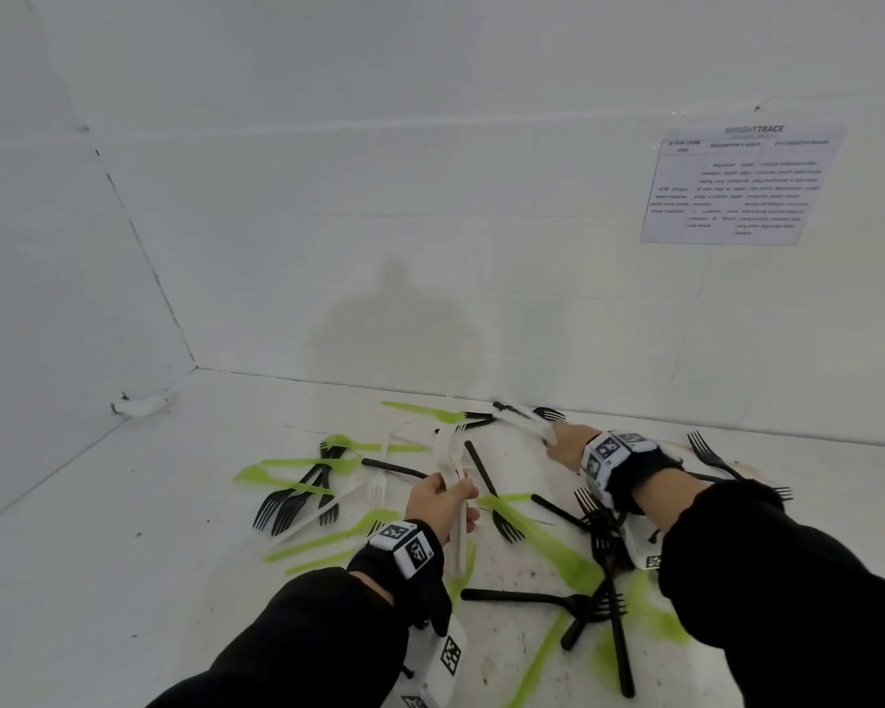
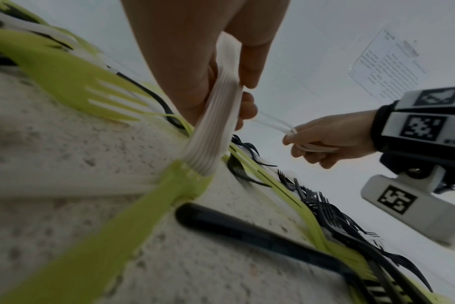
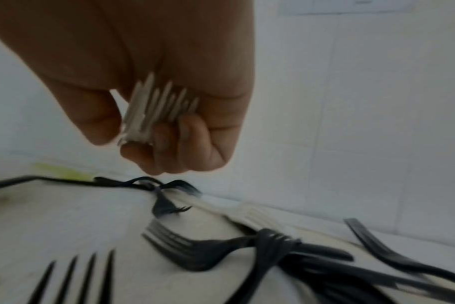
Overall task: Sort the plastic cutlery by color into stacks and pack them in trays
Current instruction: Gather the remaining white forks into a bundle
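My left hand grips a stack of white forks upright, handle ends resting on the table among green cutlery. My right hand reaches toward the far wall and grips a few white forks, tines pointing back at the wrist; their handles stick out to the left, blurred. Black forks, green forks and some white pieces lie scattered across the white table.
White walls close the table at the back and left. A printed sheet hangs on the back wall at right. A bundle of black forks lies under my right wrist. No tray shows in any view.
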The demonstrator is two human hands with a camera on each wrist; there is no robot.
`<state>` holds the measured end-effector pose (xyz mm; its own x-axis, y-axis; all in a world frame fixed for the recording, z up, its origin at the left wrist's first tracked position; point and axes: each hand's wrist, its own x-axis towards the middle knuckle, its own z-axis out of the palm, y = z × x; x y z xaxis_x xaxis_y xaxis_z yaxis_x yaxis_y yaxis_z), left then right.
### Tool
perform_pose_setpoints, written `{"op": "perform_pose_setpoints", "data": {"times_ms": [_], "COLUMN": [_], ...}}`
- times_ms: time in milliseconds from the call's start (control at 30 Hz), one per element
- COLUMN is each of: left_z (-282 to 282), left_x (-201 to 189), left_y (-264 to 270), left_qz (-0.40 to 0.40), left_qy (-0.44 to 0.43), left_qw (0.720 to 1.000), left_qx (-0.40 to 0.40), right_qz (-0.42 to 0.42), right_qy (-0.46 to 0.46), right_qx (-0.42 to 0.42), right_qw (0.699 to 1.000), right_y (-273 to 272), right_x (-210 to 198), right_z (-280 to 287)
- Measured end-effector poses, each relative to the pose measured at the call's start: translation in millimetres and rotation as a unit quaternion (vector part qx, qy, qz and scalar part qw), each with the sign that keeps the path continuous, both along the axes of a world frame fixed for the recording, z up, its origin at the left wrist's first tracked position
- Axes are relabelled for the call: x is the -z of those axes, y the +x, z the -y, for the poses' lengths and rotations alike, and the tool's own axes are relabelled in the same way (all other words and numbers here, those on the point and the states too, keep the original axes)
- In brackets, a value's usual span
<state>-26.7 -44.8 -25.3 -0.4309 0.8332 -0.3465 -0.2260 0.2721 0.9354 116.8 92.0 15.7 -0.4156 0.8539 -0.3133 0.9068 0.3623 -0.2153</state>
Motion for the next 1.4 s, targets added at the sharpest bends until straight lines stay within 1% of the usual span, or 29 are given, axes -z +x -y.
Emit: {"op": "perform_pose_setpoints", "data": {"times_ms": [67, 133, 200, 267, 333, 367, 400, 467, 533, 600, 667, 700, 767, 800, 867, 933, 1033, 1067, 1133, 1167, 1200, 1233, 1267, 1300, 1333, 1400], "left_z": [1, 3, 5, 7, 10, 11, 13, 18, 22, 26, 30, 31, 31, 32, 33, 32, 32, 33, 34, 34, 33, 32, 32, 32, 32, 33], "left_x": [-3, -6, -10, -13, -16, -18, -20, -25, -30, -34, -35, -34, -30, -28, -24, -20, -19, -20, -18, -15, -13, -11, -10, -9, -8, -7], "left_y": [3, 7, 11, 15, 20, 23, 27, 38, 50, 63, 75, 80, 89, 92, 98, 103, 110, 113, 118, 120, 123, 125, 128, 132, 136, 142], "left_qz": [-0.004, 0.003, 0.021, 0.039, 0.054, 0.060, 0.064, 0.073, 0.075, 0.066, 0.055, 0.044, 0.020, 0.000, -0.022, -0.004, 0.025, 0.040, 0.051, 0.044, 0.033, 0.022, 0.014, 0.001, -0.012, -0.029], "left_qy": [0.001, -0.001, -0.006, -0.009, -0.009, -0.009, -0.011, -0.011, -0.014, -0.030, -0.038, -0.037, -0.016, 0.001, 0.022, 0.028, 0.036, 0.043, 0.048, 0.050, 0.054, 0.057, 0.062, 0.067, 0.070, 0.077], "left_qw": [1.000, 1.000, 1.000, 0.999, 0.998, 0.998, 0.998, 0.996, 0.991, 0.986, 0.978, 0.975, 0.976, 0.977, 0.976, 0.976, 0.978, 0.979, 0.981, 0.982, 0.984, 0.986, 0.987, 0.988, 0.989, 0.989], "left_qx": [0.004, 0.007, 0.004, -0.003, -0.007, -0.002, 0.010, 0.058, 0.110, 0.153, 0.197, 0.214, 0.218, 0.215, 0.217, 0.215, 0.202, 0.195, 0.183, 0.176, 0.168, 0.156, 0.146, 0.138, 0.133, 0.126], "right_qz": [-0.020, -0.053, -0.091, -0.089, -0.045, -0.007, 0.042, 0.130, 0.157, 0.158, 0.150, 0.128, 0.045, -0.001, -0.073, -0.141, -0.255, -0.289, -0.340, -0.363, -0.391, -0.420, -0.450, -0.471, -0.481, -0.493], "right_qy": [-0.012, -0.016, -0.001, 0.010, 0.022, 0.035, 0.055, 0.097, 0.119, 0.125, 0.128, 0.118, 0.079, 0.065, 0.055, 0.061, 0.090, 0.089, 0.063, 0.024, -0.038, -0.111, -0.186, -0.246, -0.279, -0.288], "right_qx": [0.026, 0.024, -0.017, -0.081, -0.151, -0.183, -0.218, -0.289, -0.343, -0.366, -0.349, -0.326, -0.267, -0.242, -0.206, -0.180, -0.134, -0.107, -0.026, 0.023, 0.067, 0.100, 0.122, 0.130, 0.127, 0.120], "right_qw": [0.999, 0.998, 0.996, 0.993, 0.987, 0.983, 0.973, 0.944, 0.919, 0.909, 0.916, 0.929, 0.959, 0.968, 0.974, 0.972, 0.953, 0.947, 0.938, 0.931, 0.917, 0.895, 0.865, 0.838, 0.822, 0.812], "right_y": [17, 35, 54, 70, 79, 81, 81, 76, 67, 59, 54, 54, 58, 62, 72, 84, 99, 104, 111, 114, 115, 116, 115, 114, 112, 110], "right_x": [-11, -20, -30, -42, -54, -60, -64, -69, -71, -70, -68, -68, -68, -67, -61, -52, -36, -31, -20, -15, -9, -3, 3, 6, 9, 10], "right_z": [1, 0, 4, 12, 22, 28, 34, 47, 58, 66, 71, 72, 72, 72, 72, 74, 78, 79, 81, 84, 87, 91, 95, 101, 106, 115]}}
